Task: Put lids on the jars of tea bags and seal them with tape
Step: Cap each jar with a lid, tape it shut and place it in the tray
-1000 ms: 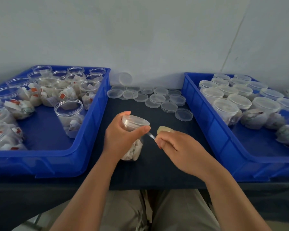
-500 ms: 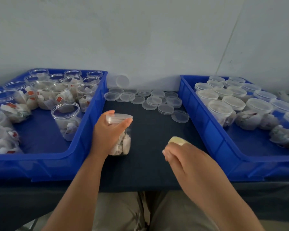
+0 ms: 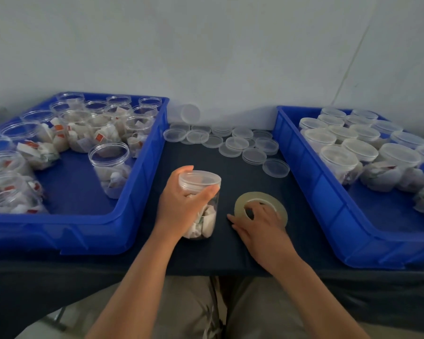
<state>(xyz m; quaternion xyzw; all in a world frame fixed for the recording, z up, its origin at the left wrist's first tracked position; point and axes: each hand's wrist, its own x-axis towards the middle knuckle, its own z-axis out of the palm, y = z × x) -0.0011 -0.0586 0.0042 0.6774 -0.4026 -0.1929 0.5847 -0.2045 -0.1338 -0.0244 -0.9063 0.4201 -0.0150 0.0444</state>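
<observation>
My left hand [image 3: 181,206] grips a clear jar of tea bags [image 3: 203,221] that stands on the dark cloth with a clear lid [image 3: 200,178] on top. Just right of the jar, a roll of tape [image 3: 277,204] lies flat on the cloth. My right hand [image 3: 260,223] rests on the roll's near side, fingertips at its centre hole and thumb spread out on the cloth. Several loose lids [image 3: 233,143] lie at the back of the table.
A blue bin [image 3: 137,182] on the left holds several open jars of tea bags [image 3: 110,167]. The blue bin [image 3: 311,182] on the right holds several lidded jars [image 3: 338,160]. A wall stands close behind the table.
The tape roll, held up in my right hand before, now lies flat on the cloth under that hand. My left hand has set the lidded jar upright on the table.
</observation>
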